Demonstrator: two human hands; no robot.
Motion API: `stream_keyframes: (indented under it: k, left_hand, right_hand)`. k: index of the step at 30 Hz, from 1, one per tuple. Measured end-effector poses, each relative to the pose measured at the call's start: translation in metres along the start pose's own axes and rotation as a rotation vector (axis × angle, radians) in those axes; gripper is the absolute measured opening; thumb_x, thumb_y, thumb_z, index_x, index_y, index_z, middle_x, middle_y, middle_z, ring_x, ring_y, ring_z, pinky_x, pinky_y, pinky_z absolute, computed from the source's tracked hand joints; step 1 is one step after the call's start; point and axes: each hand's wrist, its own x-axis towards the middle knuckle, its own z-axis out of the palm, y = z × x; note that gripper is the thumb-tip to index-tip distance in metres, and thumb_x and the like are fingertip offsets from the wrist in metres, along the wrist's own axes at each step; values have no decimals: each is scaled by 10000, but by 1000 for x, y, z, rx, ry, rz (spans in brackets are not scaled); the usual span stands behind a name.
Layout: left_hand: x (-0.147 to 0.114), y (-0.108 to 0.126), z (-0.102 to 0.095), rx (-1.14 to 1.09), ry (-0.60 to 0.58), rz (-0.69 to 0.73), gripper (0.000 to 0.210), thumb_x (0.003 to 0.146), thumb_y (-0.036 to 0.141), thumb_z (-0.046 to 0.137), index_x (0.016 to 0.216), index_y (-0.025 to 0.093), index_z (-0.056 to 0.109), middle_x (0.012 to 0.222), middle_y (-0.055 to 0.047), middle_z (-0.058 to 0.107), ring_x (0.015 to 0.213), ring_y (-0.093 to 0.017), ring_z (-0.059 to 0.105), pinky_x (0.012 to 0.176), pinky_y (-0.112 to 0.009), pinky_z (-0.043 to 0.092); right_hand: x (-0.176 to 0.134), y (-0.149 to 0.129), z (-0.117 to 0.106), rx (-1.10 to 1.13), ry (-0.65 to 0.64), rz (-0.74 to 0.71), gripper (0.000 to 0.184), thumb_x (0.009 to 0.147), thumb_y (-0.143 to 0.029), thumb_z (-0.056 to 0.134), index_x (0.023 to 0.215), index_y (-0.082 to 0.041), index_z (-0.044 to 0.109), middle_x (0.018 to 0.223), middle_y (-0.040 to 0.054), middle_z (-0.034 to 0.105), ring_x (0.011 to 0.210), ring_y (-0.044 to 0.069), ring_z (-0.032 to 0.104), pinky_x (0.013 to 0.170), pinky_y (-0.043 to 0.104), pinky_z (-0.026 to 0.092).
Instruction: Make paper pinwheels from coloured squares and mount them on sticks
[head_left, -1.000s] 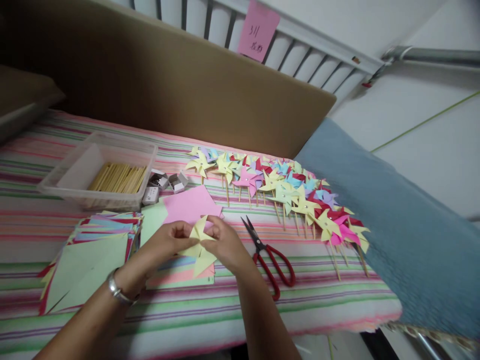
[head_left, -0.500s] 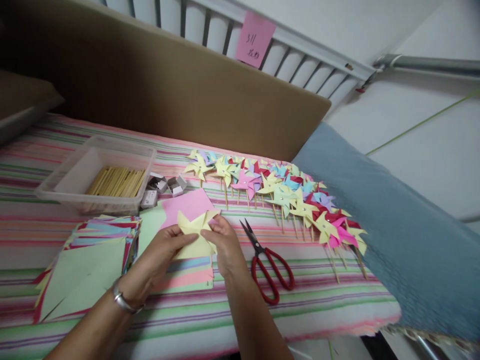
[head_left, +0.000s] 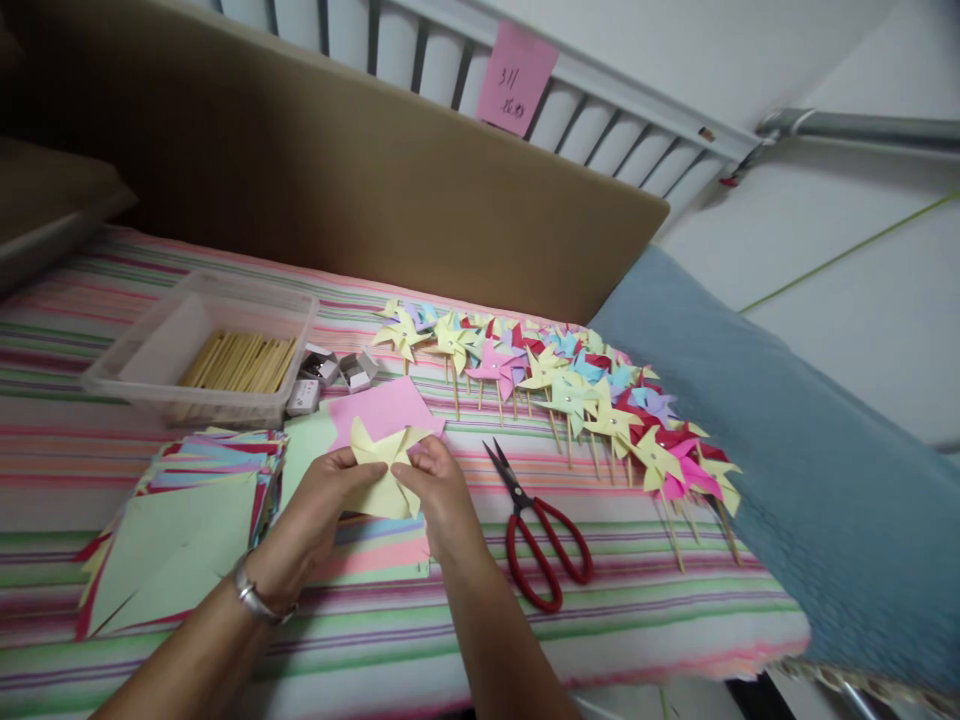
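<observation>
Between my two hands is a pale yellow paper pinwheel (head_left: 388,492), its corners folded in toward the middle and no stick visible on it. My left hand (head_left: 324,500) grips its left side, the thumb pressing near the centre. My right hand (head_left: 439,490) pinches the right side, its thumb also close to the centre and its fingers behind the paper. Beneath the hands lie coloured paper sheets (head_left: 375,560), with a pink sheet (head_left: 382,408) just beyond. Red-handled scissors (head_left: 534,520) rest to the right of my right hand, blades slightly apart.
Cut paper squares (head_left: 176,550) are stacked at the left. Behind them stands a clear plastic box (head_left: 112,375) of wooden sticks (head_left: 240,362), beside small open boxes (head_left: 357,370). Several finished pinwheels (head_left: 574,395) lie at the right. A cardboard panel (head_left: 375,180) borders the back.
Both thumbs have come closer together at the pinwheel's centre, and more folded paper lies under them. The whole view has shifted slightly; the other things stay in place.
</observation>
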Motion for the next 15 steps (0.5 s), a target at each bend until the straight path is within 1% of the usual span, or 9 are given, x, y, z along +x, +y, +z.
stream_keyframes:
  k: [3, 5, 7, 8, 11, 13, 15]
  left_hand:
    - [5, 3, -10, 6, 31, 31, 269, 572, 268, 744, 789, 121, 683, 619, -43, 697, 549, -191, 628, 569, -285, 479]
    - [7, 9, -17, 2, 65, 52, 253, 570, 266, 745, 769, 124, 679, 613, -37, 692, 555, -186, 628, 566, -273, 472]
    - [6, 16, -23, -1, 103, 77, 209, 560, 258, 749, 706, 132, 667, 585, -22, 676, 527, -167, 609, 530, -249, 447]
    - [5, 20, -25, -4, 120, 97, 184, 554, 250, 753, 662, 139, 653, 559, -9, 661, 503, -150, 591, 507, -234, 428]
    - [2, 29, -28, -30, 149, 143, 185, 528, 233, 766, 557, 160, 599, 484, 31, 607, 441, -111, 530, 454, -208, 373]
    - [1, 31, -29, -42, 163, 130, 209, 517, 239, 771, 536, 165, 577, 474, 39, 593, 436, -104, 518, 445, -204, 363]
    - [1, 31, -30, -51, 161, 113, 211, 516, 240, 769, 540, 165, 573, 477, 38, 593, 435, -102, 516, 444, -203, 363]
  right_hand:
    - [0, 2, -2, -142, 63, -38, 464, 636, -188, 668, 1083, -196, 547, 709, -26, 623, 613, 140, 580, 566, 239, 444]
    - [0, 3, -3, -250, 87, -124, 460, 680, -185, 641, 1130, -203, 547, 723, -22, 612, 644, 136, 574, 589, 241, 451]
    - [-2, 4, -3, -363, 74, -248, 369, 739, -193, 602, 1107, -215, 580, 780, 0, 620, 711, 147, 586, 652, 263, 474]
    - [-4, 5, -3, -428, 64, -329, 320, 762, -193, 590, 1080, -221, 601, 835, 16, 630, 776, 159, 594, 711, 282, 481]
    - [-8, 5, -3, -640, -5, -565, 234, 800, -168, 573, 1004, -246, 659, 1018, 51, 628, 1002, 196, 559, 901, 334, 434]
    - [-11, 4, -1, -735, -61, -640, 230, 823, -161, 555, 987, -265, 680, 1088, 58, 610, 1085, 205, 522, 953, 346, 403]
    - [-13, 3, 0, -777, -86, -661, 245, 841, -174, 547, 1022, -281, 672, 1120, 58, 599, 1110, 205, 510, 962, 347, 398]
